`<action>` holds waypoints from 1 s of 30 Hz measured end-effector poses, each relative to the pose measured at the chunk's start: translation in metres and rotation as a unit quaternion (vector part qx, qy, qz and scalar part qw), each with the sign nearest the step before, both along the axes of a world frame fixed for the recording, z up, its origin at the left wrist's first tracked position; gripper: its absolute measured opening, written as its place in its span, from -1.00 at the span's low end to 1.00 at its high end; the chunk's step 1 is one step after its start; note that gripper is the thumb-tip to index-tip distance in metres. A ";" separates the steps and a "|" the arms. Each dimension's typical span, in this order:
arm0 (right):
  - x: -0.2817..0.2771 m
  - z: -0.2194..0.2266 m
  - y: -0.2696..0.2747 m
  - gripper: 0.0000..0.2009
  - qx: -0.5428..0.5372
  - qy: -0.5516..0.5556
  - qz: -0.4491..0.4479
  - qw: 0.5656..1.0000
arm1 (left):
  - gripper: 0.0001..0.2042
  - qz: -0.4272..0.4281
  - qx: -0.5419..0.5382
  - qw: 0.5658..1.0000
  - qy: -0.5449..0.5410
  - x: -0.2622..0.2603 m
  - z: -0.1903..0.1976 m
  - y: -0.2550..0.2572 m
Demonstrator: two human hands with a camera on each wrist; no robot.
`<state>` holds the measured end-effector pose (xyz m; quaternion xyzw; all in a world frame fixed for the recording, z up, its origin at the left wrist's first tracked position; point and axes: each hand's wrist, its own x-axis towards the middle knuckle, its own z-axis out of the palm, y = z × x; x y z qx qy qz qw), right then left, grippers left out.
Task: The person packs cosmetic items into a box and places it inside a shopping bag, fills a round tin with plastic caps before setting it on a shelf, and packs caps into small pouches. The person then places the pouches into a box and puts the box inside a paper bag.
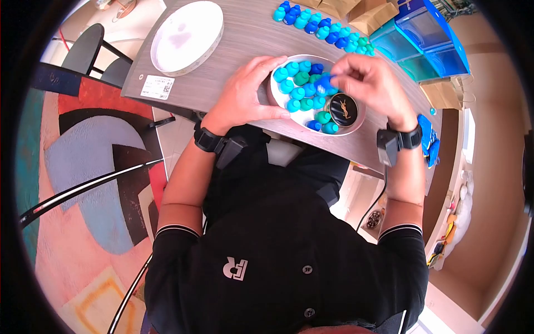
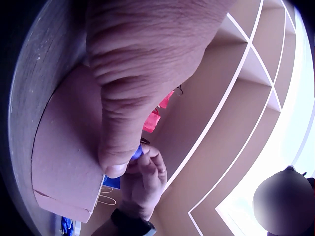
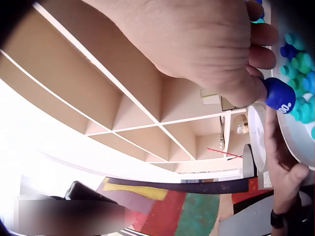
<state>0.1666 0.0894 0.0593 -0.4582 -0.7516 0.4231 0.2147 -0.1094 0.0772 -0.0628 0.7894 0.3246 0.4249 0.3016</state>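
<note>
A round white box [image 1: 301,117] holds several small bottle-shaped pieces [image 1: 297,93] in teal, green and blue, plus a round black case [image 1: 343,109] with gold lettering. My left hand [image 1: 240,94] grips the box's left side, thumb on the near wall and fingers on the far one. In the left wrist view the thumb [image 2: 120,123] lies along the pinkish box wall [image 2: 66,142]. Over the box, my right hand [image 1: 375,83] pinches a dark blue bottle-shaped piece [image 3: 279,93] with white markings between thumb and fingers. It hangs above the other pieces, tilted.
A round white lid [image 1: 188,36] lies on the table at the back left, near a paper label [image 1: 158,87]. Several blue and teal pieces [image 1: 325,32] stand in rows behind the box. Blue and teal drawers [image 1: 420,42] and brown paper bags [image 1: 374,19] stand at the back right.
</note>
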 end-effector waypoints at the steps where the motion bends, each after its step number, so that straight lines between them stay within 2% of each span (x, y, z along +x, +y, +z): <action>1: 0.003 -0.004 -0.010 -0.91 -0.022 -0.004 0.009 1.000 | -0.06 0.002 -0.003 1.000 0.002 0.000 0.000 0.000; 2: 0.004 -0.005 -0.019 -0.91 -0.045 -0.007 0.019 0.999 | -0.06 -0.002 -0.005 1.000 0.002 0.001 -0.002 0.001; 6: -0.007 -0.014 -0.034 -0.86 0.118 -0.141 0.066 0.981 | -0.06 0.002 0.030 0.999 -0.022 0.003 -0.004 0.002; 7: -0.010 -0.017 -0.035 -0.86 0.118 -0.140 0.065 0.981 | -0.07 0.006 0.027 0.999 -0.021 0.003 -0.003 0.002; 9: -0.014 -0.019 -0.035 -0.84 0.151 -0.219 0.076 0.961 | -0.07 0.007 0.023 1.000 -0.018 0.003 0.000 0.001; 12: -0.021 -0.023 -0.037 -0.82 0.183 -0.280 0.100 0.937 | -0.07 0.013 0.022 1.000 -0.013 0.002 0.000 -0.001; 16: -0.024 -0.024 -0.038 -0.80 0.206 -0.318 0.112 0.919 | -0.08 0.017 0.036 0.999 -0.006 0.002 0.001 0.000; 18: -0.019 -0.015 -0.034 -0.80 0.171 -0.254 0.092 0.947 | -0.08 0.015 0.034 0.999 -0.007 0.002 0.002 0.000; 20: -0.012 -0.004 -0.021 -0.80 0.168 -0.232 0.042 0.957 | -0.08 0.013 0.030 0.999 -0.008 0.002 0.001 0.001; 22: 0.007 -0.011 0.006 -0.76 0.246 -0.206 0.009 0.947 | -0.07 0.009 0.024 1.000 -0.008 0.002 0.001 0.001; 24: 0.018 -0.013 0.032 -0.75 0.280 -0.280 -0.051 0.917 | -0.06 0.002 0.011 1.000 0.000 0.001 0.003 0.000; 25: 0.021 -0.015 0.044 -0.75 0.282 -0.281 -0.051 0.916 | -0.05 -0.001 -0.003 1.000 0.008 0.001 0.005 0.000; 27: 0.026 -0.022 0.066 -0.69 0.250 -0.359 -0.104 0.893 | -0.06 0.007 0.009 1.000 0.001 0.002 0.004 0.000; 28: 0.028 -0.026 0.074 -0.69 0.253 -0.358 -0.102 0.893 | -0.08 0.015 0.019 1.000 -0.006 0.002 0.003 0.000; 30: 0.033 -0.037 0.086 -0.68 0.293 -0.387 -0.131 0.865 | -0.08 0.017 0.018 1.000 -0.005 0.002 0.002 -0.001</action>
